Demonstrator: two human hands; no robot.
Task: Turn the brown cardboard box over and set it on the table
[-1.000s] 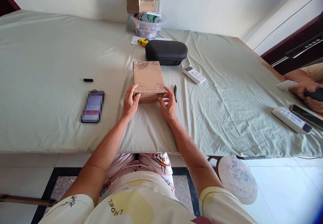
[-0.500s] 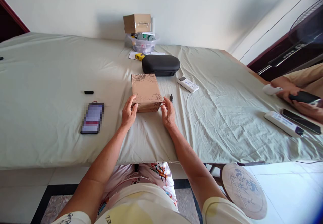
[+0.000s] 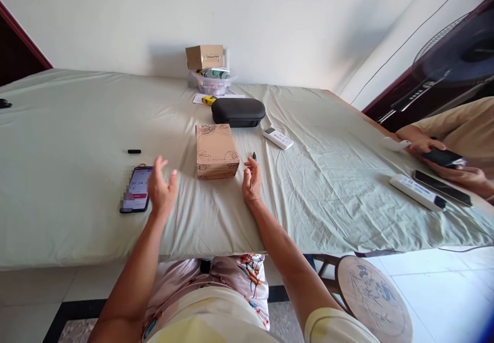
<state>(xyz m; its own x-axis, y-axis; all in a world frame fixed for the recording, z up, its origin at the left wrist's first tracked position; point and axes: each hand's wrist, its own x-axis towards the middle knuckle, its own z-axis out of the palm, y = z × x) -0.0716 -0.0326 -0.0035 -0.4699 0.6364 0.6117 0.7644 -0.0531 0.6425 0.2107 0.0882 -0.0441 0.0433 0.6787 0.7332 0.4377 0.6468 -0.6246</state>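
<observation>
Cardboard box (image 3: 216,144) rests flat on the cloth (image 3: 328,193), between and slightly beyond the hands, standing steady by itself, scribbled top up. The left hand (image 3: 161,191) is spread wide, empty, overlapping the phone (image 3: 139,191), which lies face up, probably for easy reading. The right hand (image 3: 252,182), loosely open and empty, hovers near the box, the pen (image 3: 254,156) just beyond it.

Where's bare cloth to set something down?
Two big patches of cloth: left of the lit phone, and the wrinkled stretch between the right hand and the far-right white device. Crowded: behind the scribbled box, where the black case, yellow tape measure and plastic tub cluster. The left hand overlaps the phone.
</observation>
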